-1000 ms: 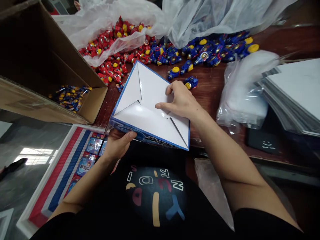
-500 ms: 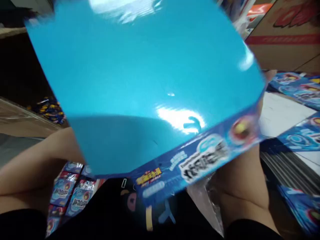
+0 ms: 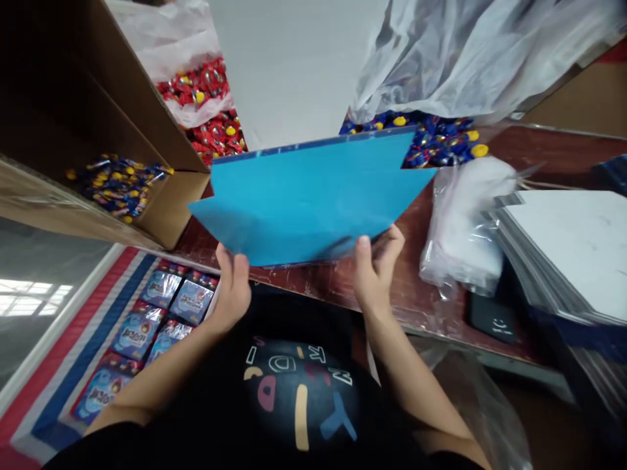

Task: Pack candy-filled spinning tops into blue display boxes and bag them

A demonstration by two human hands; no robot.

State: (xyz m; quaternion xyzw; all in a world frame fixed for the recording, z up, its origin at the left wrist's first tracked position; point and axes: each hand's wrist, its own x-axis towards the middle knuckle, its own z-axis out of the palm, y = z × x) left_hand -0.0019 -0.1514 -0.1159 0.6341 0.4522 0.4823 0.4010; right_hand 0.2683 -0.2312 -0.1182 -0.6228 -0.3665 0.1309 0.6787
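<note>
A glossy blue printed cardboard sheet with folded flaps is held in front of my chest, at the table's near edge. My left hand grips its lower left corner, thumb on the near face. My right hand pinches the lower right part the same way. The fingers behind the card are partly hidden. Beyond the card lie red-wrapped candies on the left and blue-wrapped candies with yellow ends on the right.
An open carton holding blue-yellow candies stands at left. Below it, a striped bag contains several printed packs. On the right are a clear plastic bag, a stack of white-topped cards and a dark phone on the brown table.
The blue card has gone from close before the camera, its printed edge showing, to lower down and farther off, tilted with flaps folded. Both hands now show at its lower edge.
</note>
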